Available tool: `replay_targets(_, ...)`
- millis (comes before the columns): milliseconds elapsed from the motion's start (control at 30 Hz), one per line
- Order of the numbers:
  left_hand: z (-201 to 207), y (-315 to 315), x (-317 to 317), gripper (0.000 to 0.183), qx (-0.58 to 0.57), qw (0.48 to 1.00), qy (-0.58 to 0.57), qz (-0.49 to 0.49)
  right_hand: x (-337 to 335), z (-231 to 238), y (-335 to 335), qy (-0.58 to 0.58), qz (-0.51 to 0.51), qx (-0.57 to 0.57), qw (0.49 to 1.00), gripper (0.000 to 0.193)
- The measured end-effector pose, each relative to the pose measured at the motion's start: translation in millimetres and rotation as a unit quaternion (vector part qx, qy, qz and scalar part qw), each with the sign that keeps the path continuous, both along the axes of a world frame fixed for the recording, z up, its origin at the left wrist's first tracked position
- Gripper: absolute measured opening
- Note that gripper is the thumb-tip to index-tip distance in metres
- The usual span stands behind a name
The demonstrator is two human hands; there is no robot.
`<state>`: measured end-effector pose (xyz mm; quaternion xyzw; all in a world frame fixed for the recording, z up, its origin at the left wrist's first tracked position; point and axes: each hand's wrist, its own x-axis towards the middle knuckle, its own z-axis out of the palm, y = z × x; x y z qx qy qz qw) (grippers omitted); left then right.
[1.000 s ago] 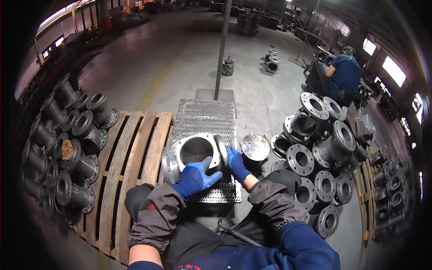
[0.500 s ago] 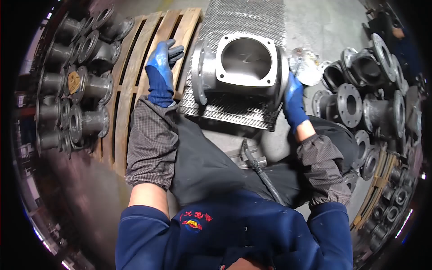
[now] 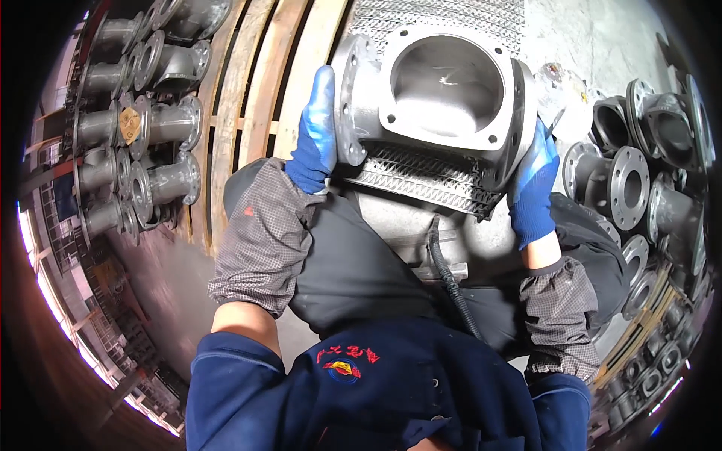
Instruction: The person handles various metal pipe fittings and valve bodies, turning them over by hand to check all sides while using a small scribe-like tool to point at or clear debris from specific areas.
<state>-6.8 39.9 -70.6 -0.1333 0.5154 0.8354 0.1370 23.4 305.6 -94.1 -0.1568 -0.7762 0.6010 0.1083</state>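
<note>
A grey flanged valve body [image 3: 368, 98] lies on its side on a ridged metal mat [image 3: 421, 180], its square bolted opening facing up. My left hand [image 3: 319, 120], in a blue coated glove, lies against the outer face of the left flange with its fingers pointing away from me. At the opposite end, my right hand [image 3: 535, 177], gloved alike, presses on the right flange; its fingertips are partly hidden behind the flange. The valve body sits between both palms. A black ribbed hose [image 3: 447, 278] runs between my legs, below the mat.
A wooden pallet [image 3: 259, 83] lies at the left, with several flanged castings [image 3: 169, 120] stacked beyond it. More flanged castings [image 3: 630, 188] crowd the right side, beside a second pallet [image 3: 639, 331]. A whitish round piece [image 3: 560, 94] lies past my right hand.
My left hand has come from above the pallet to the valve body's left flange. My right hand stays on the right flange. The whole view has shifted, and the valve body looks slightly turned.
</note>
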Motion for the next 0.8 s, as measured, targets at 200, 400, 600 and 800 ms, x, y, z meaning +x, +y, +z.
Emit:
replay_targets(200, 25.0, 9.8, -31.4, 0.053, -0.002, 1.000, 0.003, -0.022, -33.7, 28.8, 0.0, -0.086, 0.005, -0.121, 0.989, 0.039)
replay_targets(400, 24.6, 10.7, -59.7, 0.048, -0.055, 0.997, 0.051, 0.007, -45.3, 13.1, -3.3, -0.071, -0.061, -0.169, 0.981, 0.038)
replay_targets(600, 7.5, 0.6, -65.9, 0.048, -0.019, 0.999, 0.027, 0.007, -28.5, -10.5, 6.2, 0.016, 0.034, 0.027, 0.999, 0.034)
replay_targets(800, 2.2, -6.0, -52.5, 0.048, -0.182, 0.968, 0.160, -0.069, -31.3, -8.7, -17.6, 0.018, -0.084, -0.219, 0.972, 0.035)
